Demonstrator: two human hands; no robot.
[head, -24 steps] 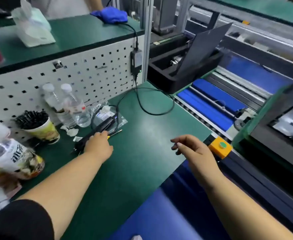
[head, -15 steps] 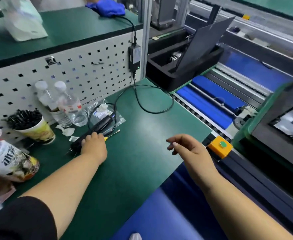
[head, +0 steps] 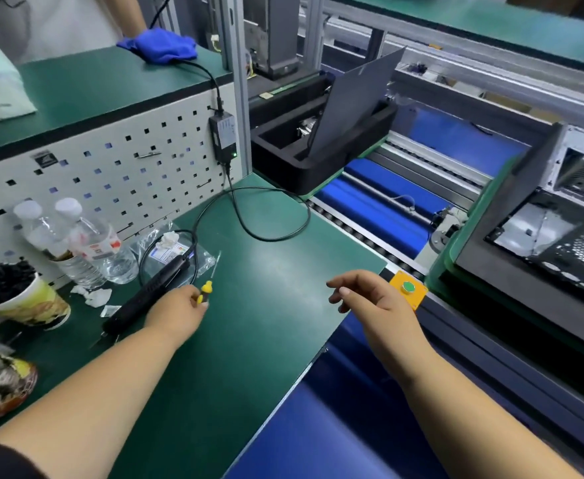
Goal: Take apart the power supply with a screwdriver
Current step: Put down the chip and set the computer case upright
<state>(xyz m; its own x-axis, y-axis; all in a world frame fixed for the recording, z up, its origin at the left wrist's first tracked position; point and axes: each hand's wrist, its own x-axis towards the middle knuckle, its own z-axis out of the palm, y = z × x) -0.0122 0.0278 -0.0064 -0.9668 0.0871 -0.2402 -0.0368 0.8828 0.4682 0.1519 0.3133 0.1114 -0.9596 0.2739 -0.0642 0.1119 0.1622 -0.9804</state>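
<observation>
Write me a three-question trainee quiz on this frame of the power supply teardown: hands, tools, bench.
1. True or false: the left hand grips the yellow-handled screwdriver.
2. What does the right hand hold? A) the black electric driver B) nothing C) a water bottle
3. Fill in: the yellow box at the edge of the green mat carries a ____ button.

Key: 1 true; 2 B, it hovers open above the mat; 3 green.
</observation>
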